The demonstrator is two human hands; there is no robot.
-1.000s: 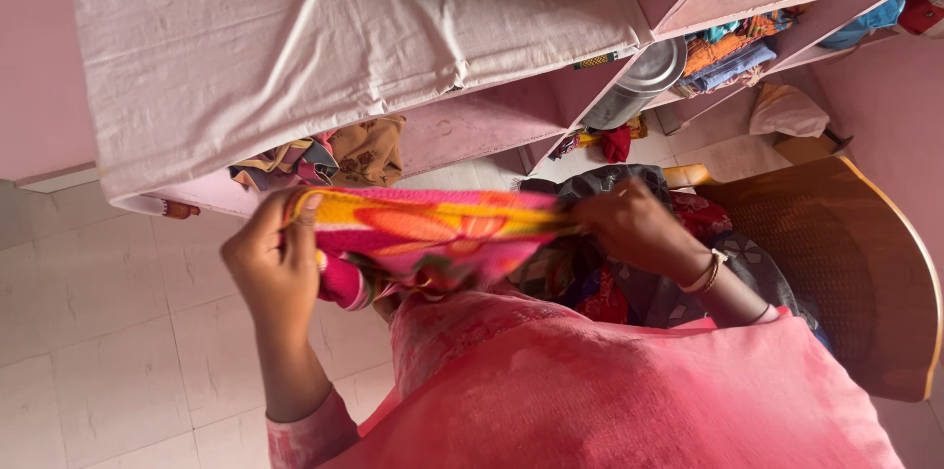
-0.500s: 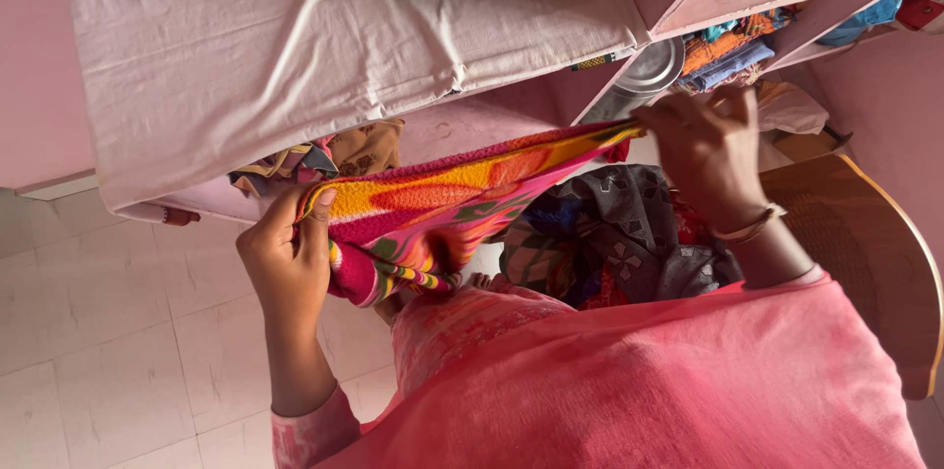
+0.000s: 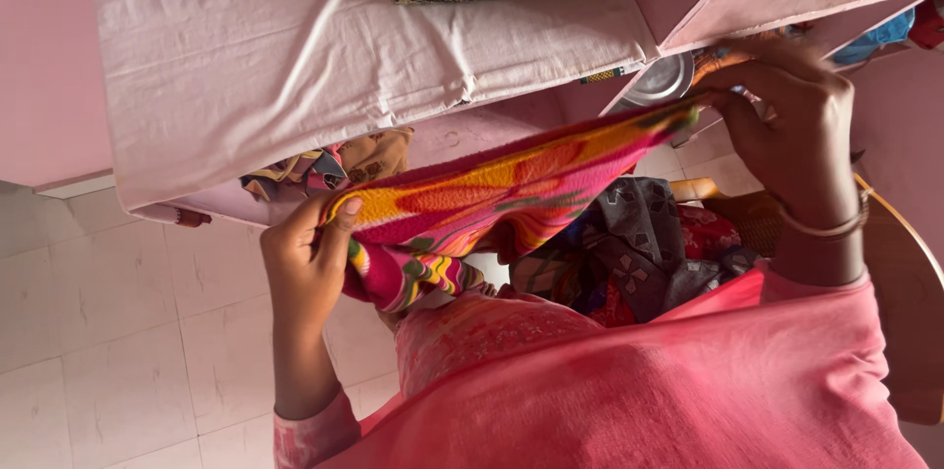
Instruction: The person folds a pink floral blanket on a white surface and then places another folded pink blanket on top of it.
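We hold a bright pink-and-orange cloth stretched in the air before the sheet-draped worktop, left hand pinching its edge at 8 o'clock, right hand at 2; it looks soft, light and limp.

Open room over pale tiled floor at left; white cloth-covered pink shelf unit blocks ahead, brown wooden chair at right.
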